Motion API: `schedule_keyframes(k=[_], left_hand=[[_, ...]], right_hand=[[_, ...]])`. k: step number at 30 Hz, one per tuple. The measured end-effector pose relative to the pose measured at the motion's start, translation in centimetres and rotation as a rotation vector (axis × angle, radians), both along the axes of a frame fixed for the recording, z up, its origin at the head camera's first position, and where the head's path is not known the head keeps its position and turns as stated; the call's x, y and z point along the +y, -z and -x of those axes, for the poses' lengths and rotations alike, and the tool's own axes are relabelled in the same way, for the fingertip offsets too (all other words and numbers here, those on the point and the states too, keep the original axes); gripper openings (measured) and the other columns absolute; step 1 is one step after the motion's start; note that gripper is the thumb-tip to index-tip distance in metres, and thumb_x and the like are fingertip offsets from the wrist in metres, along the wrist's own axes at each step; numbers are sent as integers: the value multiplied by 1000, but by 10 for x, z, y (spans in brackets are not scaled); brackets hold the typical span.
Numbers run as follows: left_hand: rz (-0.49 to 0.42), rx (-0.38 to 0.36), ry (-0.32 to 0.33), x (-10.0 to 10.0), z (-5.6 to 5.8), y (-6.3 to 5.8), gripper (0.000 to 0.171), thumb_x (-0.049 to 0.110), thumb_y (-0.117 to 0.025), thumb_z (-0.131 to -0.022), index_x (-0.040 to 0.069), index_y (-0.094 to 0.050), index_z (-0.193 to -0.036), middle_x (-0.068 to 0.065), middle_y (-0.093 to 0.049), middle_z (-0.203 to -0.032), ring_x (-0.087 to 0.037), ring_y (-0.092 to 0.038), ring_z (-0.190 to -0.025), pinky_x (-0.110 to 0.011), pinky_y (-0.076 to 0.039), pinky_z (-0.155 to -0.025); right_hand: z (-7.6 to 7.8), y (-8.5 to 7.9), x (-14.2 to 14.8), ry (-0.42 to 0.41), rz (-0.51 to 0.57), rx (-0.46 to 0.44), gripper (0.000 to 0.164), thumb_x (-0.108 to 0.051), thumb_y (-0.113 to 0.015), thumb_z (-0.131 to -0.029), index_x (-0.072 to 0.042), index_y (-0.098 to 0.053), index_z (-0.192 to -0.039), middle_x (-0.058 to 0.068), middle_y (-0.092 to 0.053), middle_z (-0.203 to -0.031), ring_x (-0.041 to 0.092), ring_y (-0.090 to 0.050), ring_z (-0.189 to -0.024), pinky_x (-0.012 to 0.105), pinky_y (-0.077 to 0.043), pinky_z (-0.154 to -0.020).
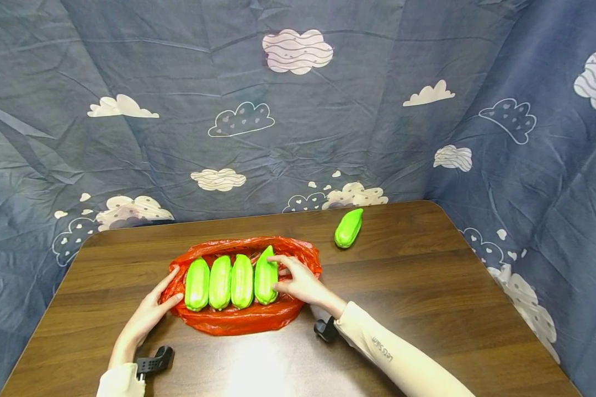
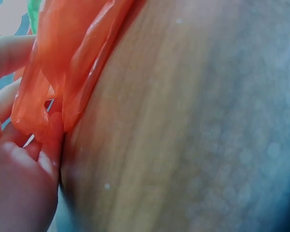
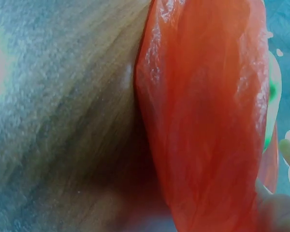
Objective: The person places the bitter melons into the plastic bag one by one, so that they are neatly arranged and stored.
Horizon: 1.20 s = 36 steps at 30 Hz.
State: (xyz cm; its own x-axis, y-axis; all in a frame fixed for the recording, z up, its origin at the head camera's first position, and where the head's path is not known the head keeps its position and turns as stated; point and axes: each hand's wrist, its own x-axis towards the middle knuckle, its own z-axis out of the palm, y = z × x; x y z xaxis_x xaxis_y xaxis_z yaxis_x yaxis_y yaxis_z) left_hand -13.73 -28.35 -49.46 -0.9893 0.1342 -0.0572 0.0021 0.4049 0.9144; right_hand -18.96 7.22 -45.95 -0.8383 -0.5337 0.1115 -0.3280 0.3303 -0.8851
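A red plastic bag (image 1: 248,322) lies spread on the table with its mouth facing up. Side by side inside it are several green papayas (image 1: 197,284). My left hand (image 1: 146,317) holds the bag's left edge. Up close in the left wrist view, thin red plastic (image 2: 58,67) hangs between and over its fingers. Over the bag's right end, my right hand (image 1: 303,281) grips the rightmost papaya (image 1: 265,278), thumb and forefinger at its right side. In the right wrist view the bag's wall (image 3: 208,106) hides most of that papaya (image 3: 272,96).
One more green papaya (image 1: 349,228) lies on the brown wooden table (image 1: 407,275), near the back edge and right of the bag. Behind the table hangs a dark blue cloth (image 1: 179,71) with cloud prints. Each wrist carries a black mount (image 1: 155,361).
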Motion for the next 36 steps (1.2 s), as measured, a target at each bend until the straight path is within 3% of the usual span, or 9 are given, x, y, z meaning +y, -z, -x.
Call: schedule_keyframes(k=[3, 6, 12, 18, 26, 28, 32, 36], left_hand=[[-7, -2, 2, 0, 0, -1, 64, 14, -55, -97, 4, -22, -151, -21, -18, -155, -42, -18, -136, -25, -24, -106], [-12, -4, 6, 1, 0, -2, 64, 16, -55, -98, 4, -22, -152, -20, -18, -155, -41, -18, -136, -6, -23, -91], [7, -17, 2, 1, 1, -4, 62, 21, -51, -100, 5, -22, -152, -22, -18, -155, -42, -17, -137, -21, -23, -103], [-10, -12, 7, 2, 0, -3, 62, 23, -50, -100, 3, -21, -151, -23, -18, -154, -43, -18, -136, -4, -22, -89], [-14, -17, 2, 3, -1, -3, 62, 23, -51, -100, 4, -22, -152, -21, -18, -155, -41, -17, -136, -5, -22, -91], [-8, -19, 1, 3, -1, -3, 62, 23, -50, -100, 5, -22, -152, -20, -19, -155, -41, -17, -137, -10, -23, -95], [-15, -17, 1, 3, -1, -2, 62, 22, -51, -100, 5, -22, -152, -20, -18, -155, -41, -17, -136, -7, -23, -94], [-21, -23, 1, 2, -1, -2, 62, 22, -50, -100, 4, -21, -152, -21, -17, -155, -42, -16, -137, -31, -21, -109]], right_hand=[[0, 0, 1, 0, 8, 1, 53, 5, -68, -81, 1, -51, -130, 26, -48, -124, 38, -58, -104, 31, -52, -81], [0, 1, 2, 2, 7, 9, 51, 5, -68, -81, 2, -51, -130, 26, -49, -124, 38, -59, -103, 34, -52, -82], [1, 3, 2, -18, 8, 6, 49, 4, -67, -83, 2, -51, -130, 25, -50, -127, 37, -61, -101, 35, -52, -81], [0, 2, 2, -21, 14, -3, 49, 5, -66, -83, 3, -51, -130, 24, -52, -128, 37, -61, -101, 35, -52, -81], [1, -7, 7, -3, 36, 11, 48, 5, -65, -84, 3, -51, -129, 23, -55, -126, 38, -60, -104, 46, -50, -86], [1, -9, 9, -4, 50, 18, 46, 5, -65, -84, 4, -52, -129, 23, -55, -126, 39, -60, -103, 41, -51, -84], [1, -19, 15, -3, 113, 5, 44, 7, -62, -85, 8, -51, -127, 28, -54, -125, 45, -59, -103, 31, -52, -80], [4, -22, 22, 15, 150, -8, 43, 8, -62, -85, 10, -51, -126, 30, -53, -125, 47, -58, -103, 29, -53, -78]])
